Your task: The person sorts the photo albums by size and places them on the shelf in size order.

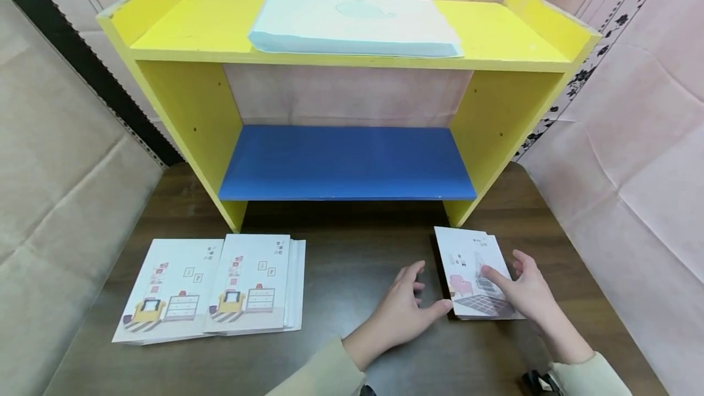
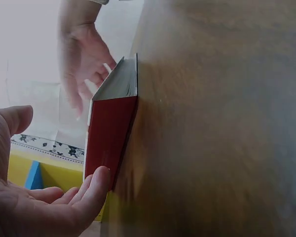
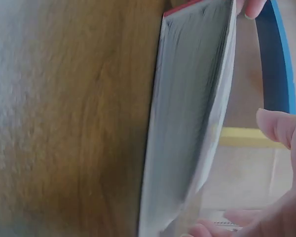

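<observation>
A thick book (image 1: 473, 261) with a white cover, a laptop drawing and a pink shape lies flat at the right of the table. Its red spine (image 2: 108, 133) shows in the left wrist view, its page edges (image 3: 187, 98) in the right wrist view. My left hand (image 1: 398, 313) is at the spine side, fingers relaxed; one fingertip is at the spine, though contact is unclear. My right hand (image 1: 528, 289) is at the opposite side, its thumb over the cover and its other fingers by the edge. Neither hand is curled round the book.
Two overlapping piles of white books (image 1: 165, 274) with armchair drawings lie at the left. Behind stands a yellow shelf unit (image 1: 192, 115) with a blue board (image 1: 346, 164). A pale blue-and-white pack (image 1: 357, 20) lies on top. Fabric curtains (image 1: 632, 200) hang at both sides.
</observation>
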Demonstrator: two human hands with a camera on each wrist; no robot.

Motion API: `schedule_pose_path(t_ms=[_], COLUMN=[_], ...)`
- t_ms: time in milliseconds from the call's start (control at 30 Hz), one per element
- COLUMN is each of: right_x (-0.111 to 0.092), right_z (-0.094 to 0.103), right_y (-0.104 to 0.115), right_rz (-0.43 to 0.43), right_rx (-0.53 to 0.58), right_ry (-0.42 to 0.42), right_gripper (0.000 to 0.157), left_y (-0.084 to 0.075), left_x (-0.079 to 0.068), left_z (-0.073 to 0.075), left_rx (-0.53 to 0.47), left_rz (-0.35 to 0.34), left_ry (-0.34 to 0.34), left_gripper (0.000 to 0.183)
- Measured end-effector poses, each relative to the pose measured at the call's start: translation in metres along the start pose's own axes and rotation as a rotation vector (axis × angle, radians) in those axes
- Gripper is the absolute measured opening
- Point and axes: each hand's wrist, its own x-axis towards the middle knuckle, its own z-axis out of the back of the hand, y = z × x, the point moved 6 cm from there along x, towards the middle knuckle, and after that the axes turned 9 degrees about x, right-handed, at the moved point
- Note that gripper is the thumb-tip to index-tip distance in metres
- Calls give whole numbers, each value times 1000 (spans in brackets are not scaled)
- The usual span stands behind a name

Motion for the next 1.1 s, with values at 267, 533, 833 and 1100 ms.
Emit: schedule_pose_path(t_ms=[267, 533, 833, 1100], right_x=[8, 9, 8, 11], right_z=[-3, -5, -21, -25], right_y=[-13, -12, 1, 6], right_rz=[-101, -106, -97, -98], right_rx=[90, 98, 96, 75], right_ry=[84, 94, 120, 132], right_gripper=[113, 111, 108, 101], left_y=[2, 8, 13, 19], left_x=[4, 10, 11, 8], left_z=[-14, -27, -22, -17], left_rx=[-86, -147, -216, -174], left_rz=[21, 45, 64, 89], left_ry=[40, 83, 82, 75], left_gripper=[85, 84, 72, 72])
